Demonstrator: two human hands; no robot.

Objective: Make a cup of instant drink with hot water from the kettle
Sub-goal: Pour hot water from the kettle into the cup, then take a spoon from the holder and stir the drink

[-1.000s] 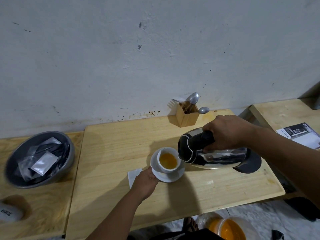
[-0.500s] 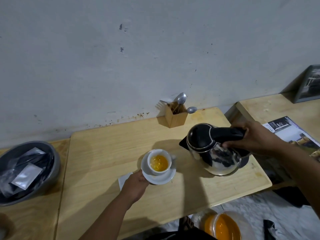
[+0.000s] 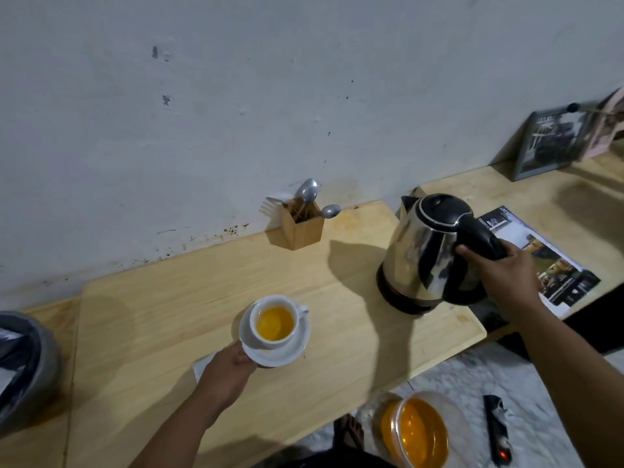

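My left hand [image 3: 229, 369] is closest to me. Its fingers pinch the near edge of the white saucer [image 3: 287, 352], and the saucer sits flat on the wooden surface [image 3: 162, 319]. The white cup [image 3: 275, 320] stands up straight in the middle of the saucer. It is smooth and shiny, and its little handle sticks out to the right. Inside is a yellow-orange drink, almost up to the top.

Farther away and off to the right, my right hand [image 3: 503, 271] is wrapped tight around the black plastic handle of the kettle [image 3: 429, 251]. The kettle is shiny metal with a black lid. It stands upright, with its spout pointing away from the cup, toward the wall. I think it is sitting on its dark round base, but the bottom is in shadow, so I am not sure.

Next I need a spoon [image 3: 309, 192] to stir. The spoons stand in a small wooden box [image 3: 302, 229] by the wall, behind the cup and to the left of the kettle. The box sits about midway between my two hands, so either could reach it once it lets go.
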